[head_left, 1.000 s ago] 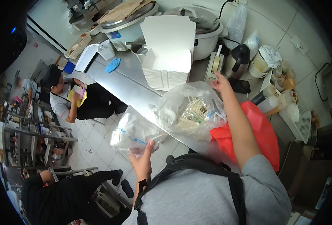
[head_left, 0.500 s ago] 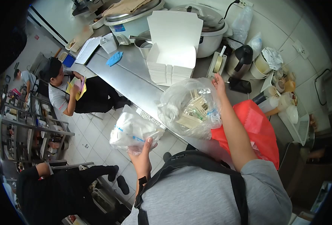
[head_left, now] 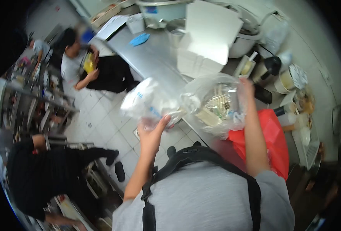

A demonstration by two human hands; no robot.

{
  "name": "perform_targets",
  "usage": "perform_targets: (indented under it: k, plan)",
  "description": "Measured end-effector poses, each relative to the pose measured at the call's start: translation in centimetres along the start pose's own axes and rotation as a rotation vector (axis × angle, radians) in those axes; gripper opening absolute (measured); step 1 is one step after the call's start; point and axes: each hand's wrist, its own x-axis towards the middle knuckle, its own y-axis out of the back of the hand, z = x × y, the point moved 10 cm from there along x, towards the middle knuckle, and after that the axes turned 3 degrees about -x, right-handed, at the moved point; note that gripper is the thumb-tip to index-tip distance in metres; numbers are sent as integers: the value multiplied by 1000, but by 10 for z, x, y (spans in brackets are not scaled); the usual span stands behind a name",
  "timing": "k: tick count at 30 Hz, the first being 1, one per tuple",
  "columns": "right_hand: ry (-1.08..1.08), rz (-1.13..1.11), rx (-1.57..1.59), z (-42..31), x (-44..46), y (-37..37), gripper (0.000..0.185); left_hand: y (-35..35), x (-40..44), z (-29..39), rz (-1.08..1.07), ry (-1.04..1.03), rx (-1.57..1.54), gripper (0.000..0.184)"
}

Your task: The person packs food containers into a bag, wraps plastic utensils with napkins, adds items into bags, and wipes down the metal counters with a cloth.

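Observation:
My left hand [head_left: 153, 131] is closed on a white plastic bag [head_left: 143, 101] with blue print, held up at the front edge of the counter. My right hand [head_left: 248, 87] is at the right rim of an open clear plastic bag [head_left: 193, 85]; its fingers are smeared by motion, so whether it grips the rim is unclear. Inside the clear bag lie thin pale sticks and small wrapped packets [head_left: 220, 106]. Just beyond my right hand is a tape dispenser [head_left: 246, 67]. Under my right forearm sits a red bag [head_left: 275, 140].
White takeaway boxes [head_left: 207, 36], the top one open, stand on the steel counter [head_left: 161, 57] near a blue glove or cloth [head_left: 139, 39]. A kettle [head_left: 268, 69] and sauce bottles [head_left: 290, 119] are at right. One co-worker [head_left: 72, 69] stands left; another [head_left: 51, 173] bends at lower left.
My view has shifted. My left hand has brought the white bag up and right, closer to the clear bag. My right hand has drawn back from the tape dispenser to the clear bag's rim.

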Motion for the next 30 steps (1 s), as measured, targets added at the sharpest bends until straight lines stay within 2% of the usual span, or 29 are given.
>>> perform_targets:
  k: [2,3,5,7,9,11,14,15,18,21,27,30]
  plan:
    - [285,-20,152,-134,-81,-37,22,6,9,-4,32,2,-30,43]
    - [302,68,121,-179,-118,-55,21,7,13,-3,27,-3,-36,43]
    - [439,-165,-191,-256,-186,-117,35,3,19,0,2,-20,-44,42]
    - [612,-585,-383,-296,-267,-188,50,-3,25,3,-32,-37,-47,42]
    - [702,-865,-745,-295,-334,-238,64,-16,30,7,-78,-57,-50,41]
    - [936,-961,-1024,-282,-372,-264,72,-30,34,11,-126,-76,-50,40]
    - [861,-1002,-1254,-260,-386,-280,72,-47,37,14,-187,-99,-50,39]
    - [839,-996,-1297,-255,-385,-281,79,-51,38,15,-204,-106,-53,39]
    - [948,-956,-1434,-254,-390,-288,75,-60,39,17,-242,-124,-52,38]
    - [986,-965,-1431,-248,-397,-295,72,-64,38,15,-268,-132,-51,37]
    - [1078,-891,-1425,-232,-407,-304,79,-51,30,9,-294,-128,-55,35]
    - [901,-856,-1380,-233,-404,-305,78,-41,28,4,-303,-119,-50,34]
